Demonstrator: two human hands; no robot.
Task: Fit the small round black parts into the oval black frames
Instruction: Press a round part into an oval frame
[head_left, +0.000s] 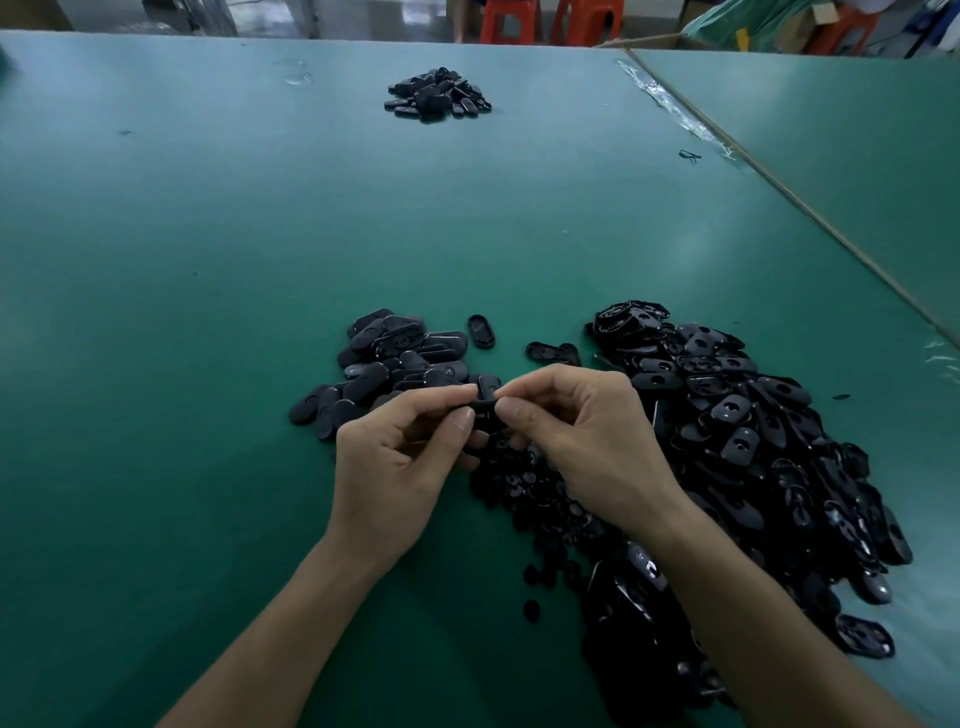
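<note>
Black oval frame (485, 397) pinched between left hand (400, 462), right hand (576, 441)

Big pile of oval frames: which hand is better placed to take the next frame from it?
Probably the right hand: the big pile lies on its side, just beside it. The left hand would have to cross over. Both now pinch one frame.

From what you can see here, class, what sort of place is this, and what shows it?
Probably a factory or assembly workshop: heaps of identical black parts lie on a green table, the left hand and right hand pinch one piece, and orange stools stand beyond.
</note>
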